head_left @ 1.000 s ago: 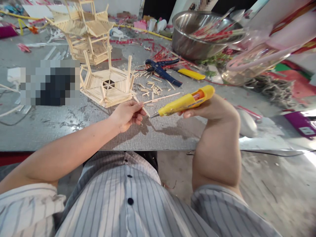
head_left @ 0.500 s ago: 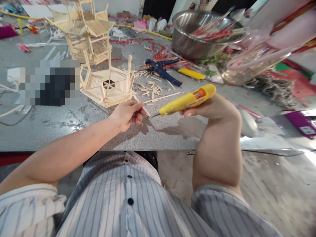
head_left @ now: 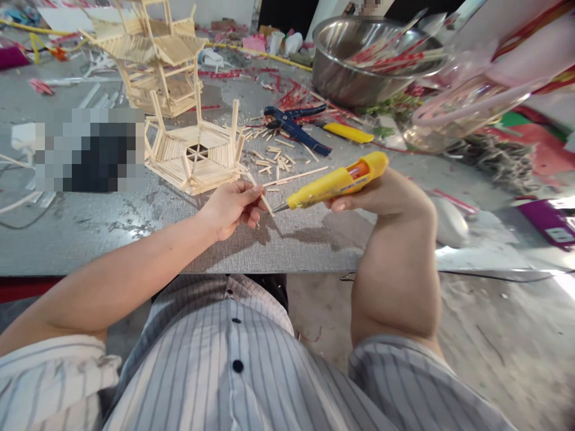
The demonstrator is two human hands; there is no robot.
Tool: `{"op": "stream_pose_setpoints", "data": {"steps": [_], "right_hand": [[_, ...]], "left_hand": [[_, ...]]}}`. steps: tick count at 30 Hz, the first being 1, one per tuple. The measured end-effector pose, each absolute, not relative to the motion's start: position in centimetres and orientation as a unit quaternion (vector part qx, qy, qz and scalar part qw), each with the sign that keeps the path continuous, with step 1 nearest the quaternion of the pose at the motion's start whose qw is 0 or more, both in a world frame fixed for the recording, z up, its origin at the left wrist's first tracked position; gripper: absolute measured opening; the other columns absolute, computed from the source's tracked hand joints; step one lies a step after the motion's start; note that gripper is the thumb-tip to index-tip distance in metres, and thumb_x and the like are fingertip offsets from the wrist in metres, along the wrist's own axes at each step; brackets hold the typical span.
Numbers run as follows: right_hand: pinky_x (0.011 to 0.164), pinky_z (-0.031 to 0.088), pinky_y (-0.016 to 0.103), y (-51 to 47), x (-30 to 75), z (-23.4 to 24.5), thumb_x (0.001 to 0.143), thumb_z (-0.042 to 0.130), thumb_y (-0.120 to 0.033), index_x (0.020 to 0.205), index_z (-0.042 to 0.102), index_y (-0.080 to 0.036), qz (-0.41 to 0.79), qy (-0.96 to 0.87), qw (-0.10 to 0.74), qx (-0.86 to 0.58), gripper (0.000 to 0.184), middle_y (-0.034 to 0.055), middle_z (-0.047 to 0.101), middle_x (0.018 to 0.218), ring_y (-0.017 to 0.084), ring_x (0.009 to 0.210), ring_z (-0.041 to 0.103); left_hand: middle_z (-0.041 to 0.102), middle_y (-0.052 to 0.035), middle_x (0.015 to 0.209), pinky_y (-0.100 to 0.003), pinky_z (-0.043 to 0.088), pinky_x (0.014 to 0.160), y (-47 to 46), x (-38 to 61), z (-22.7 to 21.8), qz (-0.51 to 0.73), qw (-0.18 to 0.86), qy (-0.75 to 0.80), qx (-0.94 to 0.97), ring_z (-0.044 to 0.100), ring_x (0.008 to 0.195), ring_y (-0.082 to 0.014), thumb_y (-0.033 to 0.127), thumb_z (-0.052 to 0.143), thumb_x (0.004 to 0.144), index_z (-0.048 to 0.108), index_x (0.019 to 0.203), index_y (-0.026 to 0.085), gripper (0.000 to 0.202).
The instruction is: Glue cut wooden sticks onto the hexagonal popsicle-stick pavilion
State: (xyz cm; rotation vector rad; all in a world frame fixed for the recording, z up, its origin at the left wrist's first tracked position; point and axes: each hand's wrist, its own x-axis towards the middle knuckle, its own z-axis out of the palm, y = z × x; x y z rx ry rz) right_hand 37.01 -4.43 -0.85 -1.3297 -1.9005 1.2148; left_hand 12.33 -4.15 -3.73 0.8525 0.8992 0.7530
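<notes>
Between the thumb and fingers of my left hand (head_left: 236, 208) is a short wooden stick (head_left: 266, 204), its free end pointing down and right. My right hand (head_left: 377, 194) is wrapped round a yellow hot glue gun (head_left: 336, 182), whose metal nozzle is at the stick's lower end; whether they touch I cannot tell. Just behind my left hand stands a six-sided wooden stick frame (head_left: 173, 163) with upright posts and a dark spoked opening in its floor. Farther back at the left is a taller tiered stick pavilion (head_left: 164, 78).
Cut stick pieces (head_left: 281, 161) lie scattered behind the glue gun, with blue-handled cutters (head_left: 291, 129) and a yellow utility knife (head_left: 348, 132) beyond. A steel bowl (head_left: 345, 78) stands at the back right. A purple box (head_left: 548, 221) sits at the right edge.
The glue gun has shifted very slightly left, its nozzle staying by the end of the stick. My left hand keeps its pinch almost unmoved.
</notes>
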Motion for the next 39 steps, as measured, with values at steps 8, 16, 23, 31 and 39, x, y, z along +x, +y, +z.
{"op": "stream_pose_setpoints", "data": {"steps": [8, 16, 23, 31, 39], "right_hand": [[0.057, 0.050, 0.027, -4.63, 36.58, -0.40, 0.046, 0.086, -0.042, 0.059, 0.059, -0.020, 0.455, -0.688, 0.256, -0.503, 0.038, -0.0022, 0.055, 0.055, 0.010, 0.055, 0.047], [0.056, 0.048, 0.026, -4.70, 36.40, -0.32, 0.047, 0.084, -0.035, 0.060, 0.061, -0.020, 0.459, -0.687, 0.265, -0.497, 0.031, -0.0024, 0.056, 0.055, 0.011, 0.054, 0.047], [0.059, 0.049, 0.026, -4.61, 36.52, -0.46, 0.048, 0.085, -0.036, 0.061, 0.061, -0.020, 0.459, -0.685, 0.268, -0.498, 0.031, -0.0031, 0.055, 0.055, 0.010, 0.054, 0.046], [0.049, 0.044, 0.023, -4.79, 36.39, -0.29, 0.047, 0.085, -0.038, 0.060, 0.061, -0.019, 0.459, -0.689, 0.265, -0.494, 0.033, -0.0020, 0.056, 0.054, 0.010, 0.053, 0.045], [0.054, 0.048, 0.024, -4.69, 36.47, -0.39, 0.046, 0.086, -0.040, 0.060, 0.060, -0.019, 0.460, -0.692, 0.264, -0.490, 0.036, -0.0029, 0.056, 0.054, 0.010, 0.053, 0.046]], "left_hand": [[0.060, 0.0012, 0.053, -0.017, 0.038, 0.034, -4.32, 12.24, -3.55, 0.346, 0.747, 0.411, 0.392, 0.048, 0.032, -0.0051, 0.008, 0.045, 0.097, 0.055, 0.070, 0.012, 0.029], [0.060, 0.0017, 0.055, -0.018, 0.036, 0.033, -4.42, 12.39, -3.41, 0.350, 0.742, 0.406, 0.402, 0.046, 0.032, -0.0050, 0.007, 0.043, 0.097, 0.055, 0.073, 0.012, 0.027], [0.061, 0.0020, 0.056, -0.018, 0.035, 0.032, -4.51, 12.39, -3.21, 0.352, 0.740, 0.407, 0.403, 0.045, 0.032, -0.0047, 0.006, 0.040, 0.098, 0.054, 0.075, 0.012, 0.027], [0.061, 0.0025, 0.056, -0.018, 0.035, 0.033, -4.44, 12.40, -3.34, 0.359, 0.740, 0.404, 0.401, 0.044, 0.031, -0.0041, 0.006, 0.041, 0.098, 0.054, 0.074, 0.013, 0.027], [0.060, 0.0027, 0.057, -0.017, 0.034, 0.033, -4.32, 12.30, -3.43, 0.353, 0.731, 0.418, 0.407, 0.043, 0.031, -0.0036, 0.011, 0.045, 0.097, 0.053, 0.073, 0.014, 0.026]]}}
